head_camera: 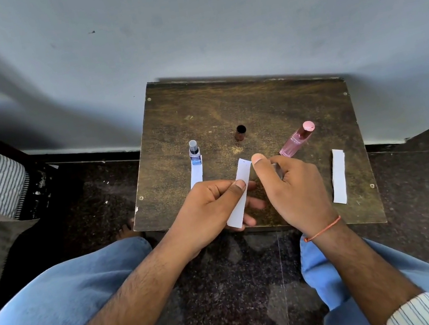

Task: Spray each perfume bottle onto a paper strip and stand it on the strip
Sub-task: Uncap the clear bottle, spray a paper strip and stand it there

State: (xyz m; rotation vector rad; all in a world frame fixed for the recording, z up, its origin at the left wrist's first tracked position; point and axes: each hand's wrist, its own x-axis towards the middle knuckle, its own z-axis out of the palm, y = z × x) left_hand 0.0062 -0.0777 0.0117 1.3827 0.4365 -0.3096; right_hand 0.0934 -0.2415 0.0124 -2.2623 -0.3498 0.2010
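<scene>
Left hand (210,209) pinching paper strip (239,193) above wooden stool (240,106), right hand (292,186) beside strip, curled round small bottle (276,170), thumb on top

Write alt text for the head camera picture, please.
A person's left hand pinches a paper strip while the right hand grips a small bottle beside it, above a wooden table with two more bottles.
</scene>
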